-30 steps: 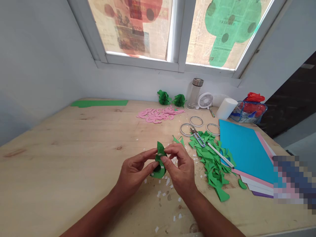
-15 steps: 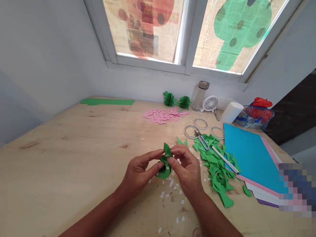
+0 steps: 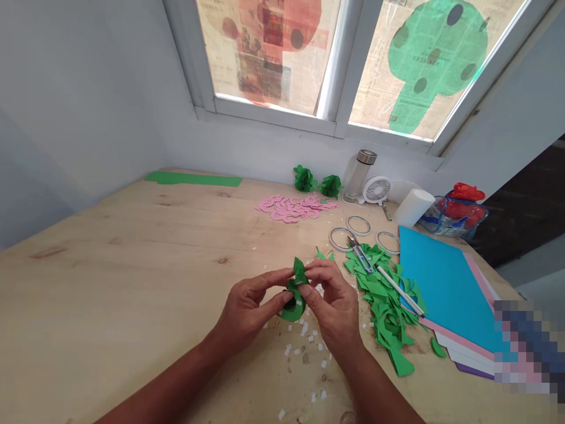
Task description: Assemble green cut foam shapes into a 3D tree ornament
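Between both hands, above the front middle of the table, is a curled green paper piece [image 3: 292,312] with small white squares on it. My left hand [image 3: 253,303] pinches its left side between thumb and fingers. My right hand [image 3: 333,300] is closed on its upper right part, near an upright leaf-like tip. The fingers hide part of the paper. Small white bits [image 3: 304,330] are scattered on the wood beneath. Right of my right hand lies a heap of green paper scraps [image 3: 382,300], with small snips [image 3: 362,256] and a white pen [image 3: 399,291] on top.
Tape rolls [image 3: 358,225] lie beyond the scraps. Pink paper cut-outs [image 3: 289,207] and two green paper shapes [image 3: 304,178] are farther back. A glass bottle [image 3: 359,174], white fan [image 3: 376,189] and white roll [image 3: 415,207] stand near the wall. Blue sheets [image 3: 441,288] lie right.
The camera view has shifted slightly. Both hands keep nearly the same grip on the green paper piece, with no clear change in it.
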The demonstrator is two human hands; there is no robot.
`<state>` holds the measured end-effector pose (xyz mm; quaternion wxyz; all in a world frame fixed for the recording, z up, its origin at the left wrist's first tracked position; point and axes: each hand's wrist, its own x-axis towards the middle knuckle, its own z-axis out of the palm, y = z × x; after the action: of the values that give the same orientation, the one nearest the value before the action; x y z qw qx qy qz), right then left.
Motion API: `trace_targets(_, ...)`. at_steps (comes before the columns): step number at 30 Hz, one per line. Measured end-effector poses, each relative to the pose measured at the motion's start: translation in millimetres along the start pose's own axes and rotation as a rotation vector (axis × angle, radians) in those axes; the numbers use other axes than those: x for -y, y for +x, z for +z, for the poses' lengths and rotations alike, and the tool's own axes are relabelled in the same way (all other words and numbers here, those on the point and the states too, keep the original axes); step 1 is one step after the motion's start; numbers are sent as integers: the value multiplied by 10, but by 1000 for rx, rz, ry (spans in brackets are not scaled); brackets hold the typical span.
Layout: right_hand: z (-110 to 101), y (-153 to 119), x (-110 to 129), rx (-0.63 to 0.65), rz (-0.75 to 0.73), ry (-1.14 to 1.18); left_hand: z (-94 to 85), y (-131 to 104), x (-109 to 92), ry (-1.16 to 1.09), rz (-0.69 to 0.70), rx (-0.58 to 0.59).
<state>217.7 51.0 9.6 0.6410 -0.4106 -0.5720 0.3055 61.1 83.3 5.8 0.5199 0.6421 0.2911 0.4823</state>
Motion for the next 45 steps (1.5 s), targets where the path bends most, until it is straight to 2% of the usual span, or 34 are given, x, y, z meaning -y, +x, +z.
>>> trace_targets(10, 36, -55, 125, -69, -244, -343, -5, -11, -7, -52, -2, -14)
trace_targets(14, 47, -70, 136, -87, -299, -399, -5, -26, -13, -67, -2, -16)
trace_targets(18, 46, -68, 138, -73, -264, -345, 4, -24, -18, -74, 6, -12)
trace_targets(27, 10, -18, 75, -1, -75, -67, 5, -16, -22, -71, -6, 17)
trace_targets(31, 19, -14, 83, -20, -54, -28, 13, -8, -23, -65, -15, 14)
trace_targets(35, 34, -33, 111, -43, -118, -145, 15, -10, -30, -67, -23, 25)
trace_targets(41, 36, -62, 117, -76, -330, -415, 14, -30, -15, -16, -33, 1)
trace_targets(45, 39, -69, 91, -87, -366, -507, 18, -29, -11, 84, 24, -9)
